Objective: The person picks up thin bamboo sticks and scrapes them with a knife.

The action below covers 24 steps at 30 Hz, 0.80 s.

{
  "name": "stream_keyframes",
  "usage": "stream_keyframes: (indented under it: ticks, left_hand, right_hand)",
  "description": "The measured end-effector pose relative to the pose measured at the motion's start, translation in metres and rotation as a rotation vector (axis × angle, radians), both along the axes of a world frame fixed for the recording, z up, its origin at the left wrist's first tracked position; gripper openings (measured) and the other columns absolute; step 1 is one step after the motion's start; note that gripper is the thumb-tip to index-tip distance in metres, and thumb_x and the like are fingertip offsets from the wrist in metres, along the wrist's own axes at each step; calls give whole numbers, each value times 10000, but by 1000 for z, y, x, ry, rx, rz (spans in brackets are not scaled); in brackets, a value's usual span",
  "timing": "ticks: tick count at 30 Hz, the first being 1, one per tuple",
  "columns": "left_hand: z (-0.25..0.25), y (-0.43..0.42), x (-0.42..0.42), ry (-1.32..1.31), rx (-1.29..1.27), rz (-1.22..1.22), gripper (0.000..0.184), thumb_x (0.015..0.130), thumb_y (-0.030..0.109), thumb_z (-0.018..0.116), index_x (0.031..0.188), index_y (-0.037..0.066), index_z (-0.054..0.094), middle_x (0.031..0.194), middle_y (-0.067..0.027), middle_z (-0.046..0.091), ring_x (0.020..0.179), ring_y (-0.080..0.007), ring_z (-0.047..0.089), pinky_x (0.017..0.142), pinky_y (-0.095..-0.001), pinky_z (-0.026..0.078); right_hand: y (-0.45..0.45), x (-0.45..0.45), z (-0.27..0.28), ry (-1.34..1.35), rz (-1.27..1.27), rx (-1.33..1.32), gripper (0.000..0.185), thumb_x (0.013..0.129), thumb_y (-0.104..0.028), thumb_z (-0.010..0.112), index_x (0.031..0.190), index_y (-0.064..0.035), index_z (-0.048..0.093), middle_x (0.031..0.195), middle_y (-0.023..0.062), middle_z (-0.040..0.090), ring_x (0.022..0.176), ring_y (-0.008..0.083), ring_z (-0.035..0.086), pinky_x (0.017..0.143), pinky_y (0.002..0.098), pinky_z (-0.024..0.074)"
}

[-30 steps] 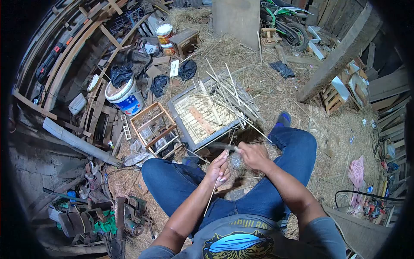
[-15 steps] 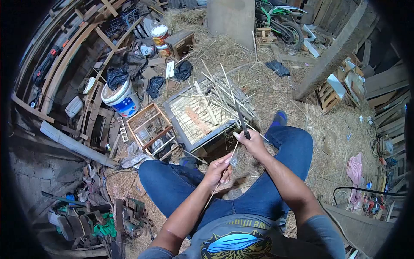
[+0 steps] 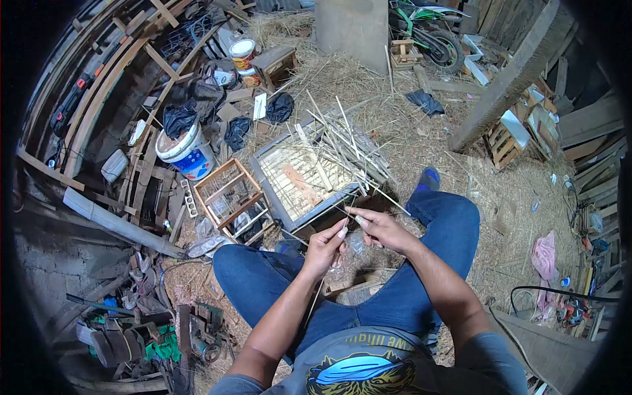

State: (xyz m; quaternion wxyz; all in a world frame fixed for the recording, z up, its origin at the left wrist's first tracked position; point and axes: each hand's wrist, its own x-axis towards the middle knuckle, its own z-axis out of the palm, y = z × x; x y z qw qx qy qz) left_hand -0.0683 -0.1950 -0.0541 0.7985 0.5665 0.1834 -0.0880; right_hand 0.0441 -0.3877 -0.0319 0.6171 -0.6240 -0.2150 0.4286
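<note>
My left hand (image 3: 324, 250) is closed around a thin, pale wooden strip (image 3: 314, 299), which slants from my lap up between my hands. Beside it on the right, my right hand (image 3: 383, 232) has its thumb and forefinger brought together near the strip's upper end. What my right hand holds is hidden; no blade shows clearly there now. Just beyond both hands stands a low box-like bench with a dark-framed, slatted top (image 3: 280, 178). A pile of thin sticks (image 3: 349, 148) and a reddish-brown piece of wood (image 3: 301, 186) lie on it.
A small wooden cage (image 3: 228, 197) stands left of the bench, near a white bucket (image 3: 187, 155) with a black bag on top. A wooden post (image 3: 503, 82) leans at the right. A motorbike (image 3: 434, 43) is at the back. Straw and shavings cover the floor.
My right hand has come down and turned inward, closer to my left hand. The dark-bladed knife it held upright no longer shows clearly. My left hand has shifted slightly up and left with the strip.
</note>
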Motion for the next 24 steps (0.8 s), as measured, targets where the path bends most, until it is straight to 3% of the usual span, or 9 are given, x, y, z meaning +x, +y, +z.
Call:
stream_keyframes:
  ticks: [4, 9, 13, 14, 16, 18, 21, 22, 24]
  left_hand:
    - [2, 2, -2, 4, -43, -6, 394, 1043, 209, 589, 1412, 70, 582, 650, 2, 609, 408, -59, 474, 379, -218, 377]
    - [4, 2, -1, 20, -80, -13, 389, 1047, 213, 581, 1410, 71, 583, 635, -2, 604, 398, -65, 462, 375, -219, 373]
    - [10, 1, 0, 36, -58, -26, 388, 1047, 217, 582, 1408, 74, 585, 633, -2, 603, 396, -64, 460, 376, -218, 376]
    - [11, 1, 1, 51, -70, -30, 387, 1047, 219, 581, 1407, 77, 587, 630, 0, 601, 392, -64, 458, 375, -218, 378]
    - [10, 0, 3, 66, -81, -34, 386, 1047, 221, 581, 1406, 79, 588, 627, 1, 599, 389, -64, 456, 375, -217, 380]
    - [8, -1, 5, 98, -82, -33, 381, 1048, 225, 580, 1400, 78, 594, 617, 2, 590, 383, -63, 454, 377, -216, 386]
    - [10, 0, 5, 91, -120, -42, 388, 1039, 225, 592, 1392, 65, 596, 624, -12, 596, 367, -66, 421, 385, -226, 392]
    - [9, 0, 4, 93, -120, -42, 388, 1039, 225, 592, 1392, 65, 596, 624, -12, 596, 367, -66, 421, 385, -226, 392]
    - [7, 0, 3, 28, -151, -9, 367, 1036, 227, 597, 1344, 30, 620, 631, -9, 595, 365, -67, 419, 392, -225, 400]
  right_hand:
    - [0, 6, 0, 71, 34, 9, 476, 1075, -305, 519, 1533, -198, 449, 630, -52, 510, 531, 18, 431, 470, 199, 343]
    - [-3, 9, 0, 291, 45, 101, 480, 1069, -301, 537, 1519, -149, 468, 612, -90, 328, 516, 11, 317, 461, 193, 278]
    - [2, 10, -26, 202, 25, 137, 445, 1062, -301, 551, 1459, -100, 541, 636, -86, 476, 537, 36, 425, 476, 236, 355]
    - [9, 8, -44, -216, -79, 205, 413, 1061, -318, 544, 1432, -139, 576, 732, -49, 600, 568, 96, 526, 510, 284, 421]
    - [11, 4, -32, -635, -183, 268, 386, 1060, -334, 536, 1405, -177, 610, 828, -11, 723, 600, 155, 627, 543, 333, 486]
    - [1, -5, 33, -715, 53, -560, 350, 1062, -368, 502, 1383, -298, 623, 1181, 72, 743, 880, 271, 743, 747, 401, 577]
    - [0, -5, 34, -772, -124, -568, 345, 1043, -313, 538, 1362, -235, 647, 1178, 65, 740, 911, 209, 738, 802, 358, 557]
    - [-2, 5, -19, -830, -415, -270, 354, 1050, -394, 516, 1353, -270, 653, 1170, 78, 747, 850, 250, 745, 761, 370, 568]
    - [-1, 31, -49, -143, -694, 61, 390, 1053, -418, 523, 1293, -155, 682, 753, 4, 671, 496, 154, 571, 477, 323, 451]
